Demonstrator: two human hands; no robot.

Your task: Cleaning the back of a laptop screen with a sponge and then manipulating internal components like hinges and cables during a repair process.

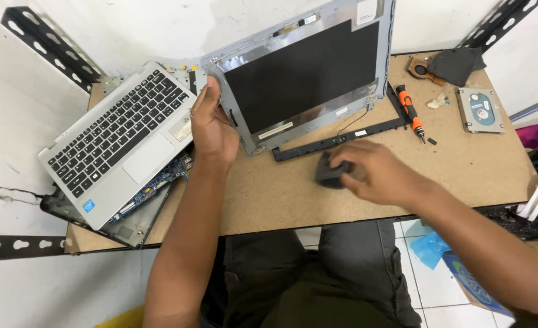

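A bare laptop screen panel in its silver lid (305,73) stands tilted on the chipboard table (463,164). My left hand (211,124) grips its lower left edge and props it up. My right hand (372,170) rests on the table in front of the panel, fingers closed around a small dark grey object (329,175). A black plastic bezel frame (348,135) lies under the panel's lower edge.
A silver laptop keyboard deck (114,136) lies at the left over a base with an exposed circuit board (153,185). An orange and black screwdriver (410,109), a hard drive (480,109) and a dark cloth (454,64) sit at the right. Slotted metal rails frame the table.
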